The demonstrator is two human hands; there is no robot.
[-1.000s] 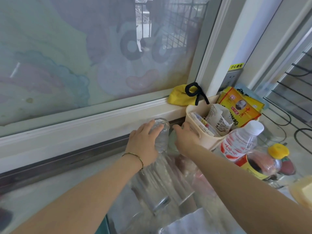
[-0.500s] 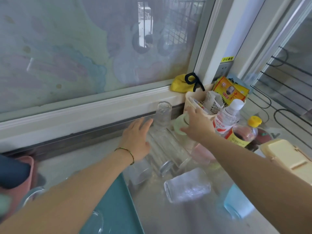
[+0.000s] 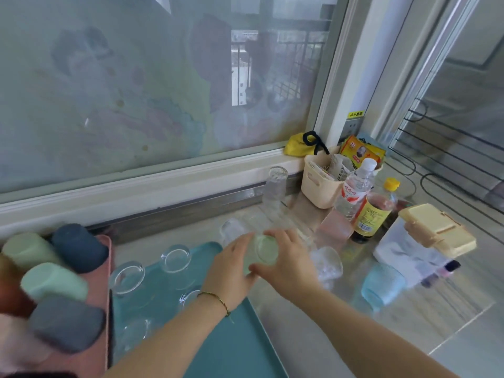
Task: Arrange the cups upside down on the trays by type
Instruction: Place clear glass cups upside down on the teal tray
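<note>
Hands meet mid-frame over pale green cup (image 3: 263,248): left hand (image 3: 231,271) and right hand (image 3: 286,264) both curled round it, just above desk (image 3: 409,323) by teal tray (image 3: 240,347) edge. Clear glasses (image 3: 126,276) already inverted on teal tray; coloured cups (image 3: 53,281) on pink tray (image 3: 105,271), frame's left. Advice: turn rim fully down, carry left to pink tray, avoid knocking glasses. Blue cup (image 3: 381,286) waits at right.

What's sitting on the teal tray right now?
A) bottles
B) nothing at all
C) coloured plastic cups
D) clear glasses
D: several clear glasses stand on the teal tray, while the coloured cups sit on the pink tray to its left.
</note>
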